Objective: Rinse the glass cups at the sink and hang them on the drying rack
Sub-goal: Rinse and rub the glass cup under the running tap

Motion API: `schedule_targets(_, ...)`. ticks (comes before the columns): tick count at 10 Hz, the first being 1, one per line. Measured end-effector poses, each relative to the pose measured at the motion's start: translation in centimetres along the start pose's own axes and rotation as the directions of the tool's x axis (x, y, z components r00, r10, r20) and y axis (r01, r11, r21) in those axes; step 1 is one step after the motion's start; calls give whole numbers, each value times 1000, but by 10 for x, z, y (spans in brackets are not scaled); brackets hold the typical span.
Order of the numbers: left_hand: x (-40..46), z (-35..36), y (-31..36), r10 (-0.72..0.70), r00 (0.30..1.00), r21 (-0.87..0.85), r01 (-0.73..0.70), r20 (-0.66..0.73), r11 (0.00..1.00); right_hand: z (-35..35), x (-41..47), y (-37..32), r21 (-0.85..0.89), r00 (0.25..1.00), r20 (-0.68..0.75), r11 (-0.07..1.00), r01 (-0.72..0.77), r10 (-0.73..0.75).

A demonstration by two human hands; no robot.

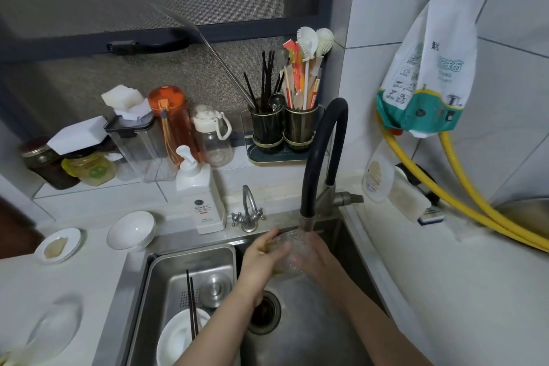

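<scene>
Glass cup (292, 249): clear, textured, held over the sink (312, 321) directly beneath the black faucet spout (307, 221), between both hands. Left hand (261, 258): fingers curled round the cup's left side, a yellowish scrap, possibly a sponge, pressed against the glass; cannot tell exactly what. Right hand (318, 258): fingers wrapped round the cup's right and lower side, seen partly through the glass. Drain (264, 312): below the hands, in the sink bottom. Steel basket tray (193, 270): seated in the sink's left portion, holding a round steel lid (215, 290), a white bowl (178, 336) and dark chopsticks (192, 306) laid across that bowl. Small chrome tap (249, 211): at the sink's back edge, left of the faucet. White pump bottle (202, 196): just left of the small tap. Desk (89, 276), left of sink: tilted white bowl (130, 230), small dish (58, 245) with a pale lump, flat white plate (53, 330). Window ledge: jars, orange bottle (173, 122), clear bottle (212, 137), twin utensil holder (282, 131) with chopsticks, brushes and spoons. Right wall: hanging printed bag (430, 68), yellow hoses (475, 211) beneath it.
</scene>
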State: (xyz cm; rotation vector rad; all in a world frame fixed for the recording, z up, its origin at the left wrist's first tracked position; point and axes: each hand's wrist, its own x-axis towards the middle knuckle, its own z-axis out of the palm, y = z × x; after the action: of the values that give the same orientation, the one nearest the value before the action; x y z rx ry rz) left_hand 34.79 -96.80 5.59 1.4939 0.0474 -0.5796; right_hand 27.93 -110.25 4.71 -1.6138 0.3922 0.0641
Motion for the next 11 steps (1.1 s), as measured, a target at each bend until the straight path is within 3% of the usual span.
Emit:
schedule_targets(1, 3, 7, -3, -24, 995, 35, 28, -100, 999, 0, -3, 1, -81, 999, 0, 996, 42, -42)
schedule_targets(2, -7, 15, -8, 72, 997, 180, -65, -28, 981, -2, 1, 1, 56, 998, -61, 998, -21, 24)
schedule_targets(3, -18, 24, -14, 311, 944, 299, -329, 108, 896, -3, 2, -7, 170, 991, -63, 980, -106, 118)
schedule_targets(4, -12, 25, -18, 407, 913, 364, -393, 41, 844, -2, 4, -12, 79, 983, -45, 982, -174, 178)
schedule_targets(5, -5, 25, -9, 432, 902, 631, -336, 2, 699, -7, -4, -18, -44, 990, -89, 992, -118, 114)
schedule_targets(6, -4, 33, 8, 390, 919, 806, -187, -59, 562, -8, -13, -23, -57, 995, -48, 994, -93, 90)
schedule_targets(7, 0, 42, 8, 355, 931, 779, -158, -88, 607, -7, -6, -18, -90, 984, -118, 985, -147, 136)
schedule_targets(8, -1, 46, -2, 417, 908, 615, -314, -28, 724, -10, -2, -15, -71, 967, -144, 972, -224, 212)
schedule_targets(9, -10, 42, -5, 470, 866, 473, -491, 172, 732, -12, -2, -13, 247, 884, -127, 877, -412, 451)
schedule_targets(10, -7, 22, -13, 381, 866, 477, -498, 324, 725, -6, -3, -14, 204, 876, -87, 869, -450, 474)
schedule_targets(11, -6, 8, -14, 352, 896, 560, -443, 270, 700, -1, -8, -16, 133, 957, -66, 953, -272, 282)
